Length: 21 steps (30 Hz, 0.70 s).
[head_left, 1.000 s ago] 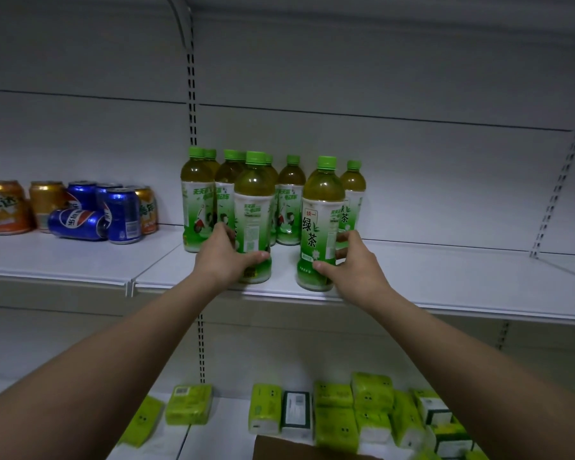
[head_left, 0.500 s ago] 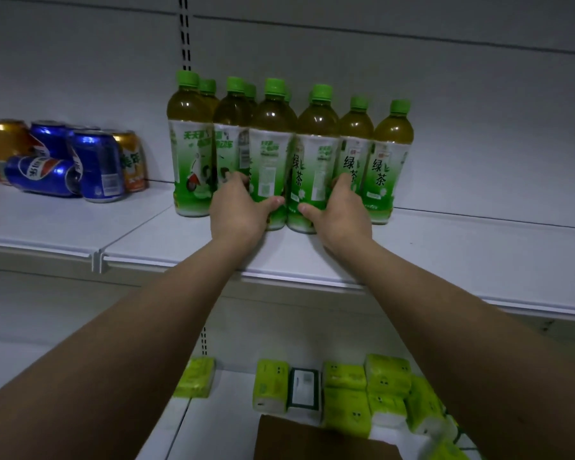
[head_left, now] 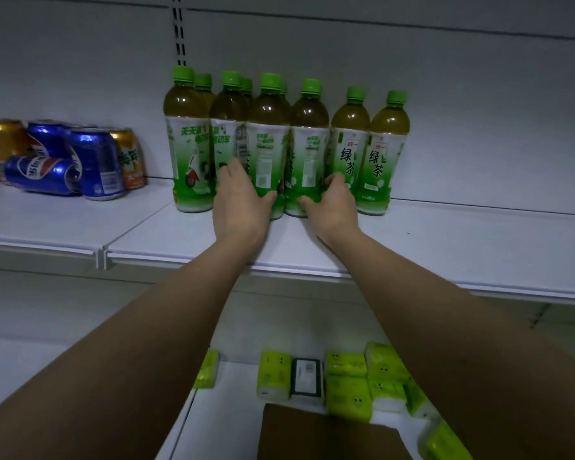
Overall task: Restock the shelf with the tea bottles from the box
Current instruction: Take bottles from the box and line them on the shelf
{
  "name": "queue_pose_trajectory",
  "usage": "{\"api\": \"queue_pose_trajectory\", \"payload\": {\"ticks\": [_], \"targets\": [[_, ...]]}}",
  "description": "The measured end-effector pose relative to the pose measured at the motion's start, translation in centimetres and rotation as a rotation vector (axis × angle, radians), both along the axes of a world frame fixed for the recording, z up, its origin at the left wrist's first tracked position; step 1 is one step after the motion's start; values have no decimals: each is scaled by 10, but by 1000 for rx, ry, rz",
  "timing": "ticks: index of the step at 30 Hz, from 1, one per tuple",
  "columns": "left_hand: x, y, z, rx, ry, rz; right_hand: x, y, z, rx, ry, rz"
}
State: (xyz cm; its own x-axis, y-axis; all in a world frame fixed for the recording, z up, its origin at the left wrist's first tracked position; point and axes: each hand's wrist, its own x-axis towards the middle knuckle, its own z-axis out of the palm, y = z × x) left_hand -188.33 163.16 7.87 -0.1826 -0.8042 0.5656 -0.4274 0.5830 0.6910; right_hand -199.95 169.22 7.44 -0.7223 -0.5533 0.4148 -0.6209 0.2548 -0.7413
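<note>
My left hand (head_left: pixel 238 200) is wrapped around the lower label of one bottle (head_left: pixel 269 141), thumb across its front and fingers round its left side, and my right hand (head_left: pixel 331 202) grips the bottle beside it (head_left: pixel 308 144) the same way, thumb in front, fingers curled round its right side. Both bottles stand upright on the shelf (head_left: pixel 445 247), touching each other, and my two thumbs nearly meet at their bases. They sit in a tight cluster of tea bottles, all with green caps and amber tea above white and green labels. Left of my left hand stand two more in the front row (head_left: pixel 188 144), with further caps showing just behind them toward the back wall. Right of my right hand stand two bottles (head_left: pixel 387 154) with large green characters on their labels, set slightly further back. The whole cluster sits well back from the shelf's front edge, close to the back wall, just right of the seam where two shelf panels join. On the panel left of the seam is a group of cans (head_left: pixel 97 161), blue and orange, most upright and one blue can lying on its side. On the lower shelf lie green packs (head_left: pixel 347 386) and one dark pack. The brown box (head_left: pixel 312 433) shows at the bottom edge, between my forearms.
</note>
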Motion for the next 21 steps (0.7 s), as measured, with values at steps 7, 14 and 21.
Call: {"api": "queue_pose_trajectory", "payload": {"ticks": [7,14,21], "targets": [[36,79,-19,17,220,-279,48,91,2,-43,81,177],[60,153,-138,53,260,-339,65,163,-74,-71,-27,189],[60,209,-315,579,-624,-427,54,225,-258,276,-471,10]]}}
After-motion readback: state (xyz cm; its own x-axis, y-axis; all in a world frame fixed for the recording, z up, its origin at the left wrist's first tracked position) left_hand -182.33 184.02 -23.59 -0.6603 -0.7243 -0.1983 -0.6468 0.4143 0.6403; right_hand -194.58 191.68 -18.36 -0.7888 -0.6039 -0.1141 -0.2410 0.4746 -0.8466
